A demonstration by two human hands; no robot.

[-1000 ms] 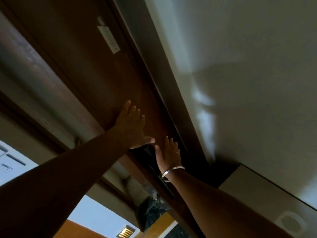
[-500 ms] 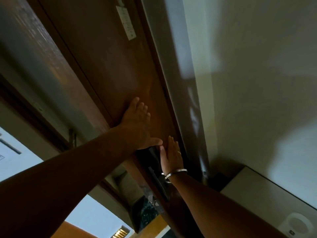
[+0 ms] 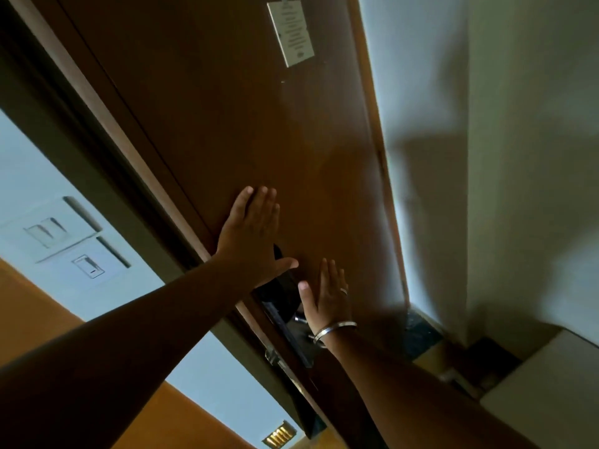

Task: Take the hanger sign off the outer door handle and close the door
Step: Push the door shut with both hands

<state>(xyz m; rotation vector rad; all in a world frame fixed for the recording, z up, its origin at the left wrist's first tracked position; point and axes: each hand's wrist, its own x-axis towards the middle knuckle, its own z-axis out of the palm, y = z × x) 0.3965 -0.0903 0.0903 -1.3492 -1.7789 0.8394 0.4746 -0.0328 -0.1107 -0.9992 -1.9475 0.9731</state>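
Note:
The brown wooden door (image 3: 246,131) fills the middle of the tilted head view. My left hand (image 3: 252,234) lies flat on it near its latch edge, fingers spread and holding nothing. My right hand (image 3: 327,296), with a ring and a metal bangle, presses flat just beside the black lock plate and door handle (image 3: 285,319). High up on the door is a white printed notice card (image 3: 290,32). No hanger sign shows on the visible handle or in either hand.
The dark door frame (image 3: 107,176) runs along the left, with white wall switches (image 3: 64,236) beside it. A pale wall (image 3: 502,157) stands on the right. At the lower right is a white box-like unit (image 3: 538,396).
The door has swung round under both palms and now faces me more squarely. The view has turned, bringing the wall switches in on the left. Both hands stay flat on the door.

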